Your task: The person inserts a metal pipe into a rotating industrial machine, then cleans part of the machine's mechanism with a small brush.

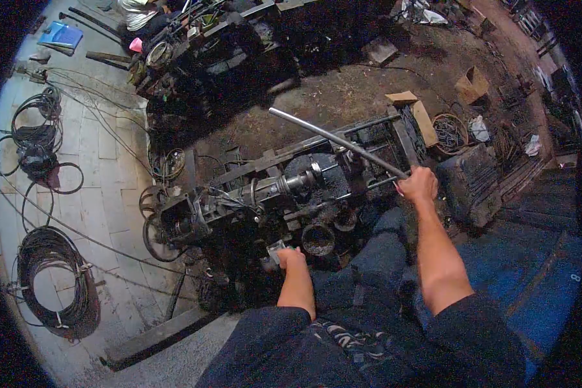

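My right hand [420, 184] is wrapped around the lower end of a long metal rod [333, 138]. The rod slants up and to the left, its far end above the machine. Low in front of my body, my left hand [291, 257] is closed at a small grey, metal-looking piece [276, 249]; its fingers are partly hidden. Between and beyond my hands lies a greasy machine [239, 204] with a shiny cylindrical spindle [297, 181] and long rails. Two round containers [318, 239] with dark contents sit just right of my left hand.
Coiled cable [55, 278] lies on the tiled floor at left, with loose cords above it. A long bar [155, 339] rests at lower left. Opened cardboard [420, 119] and a basket of metal pieces [449, 131] are at right. Another machine [233, 48] stands at the back.
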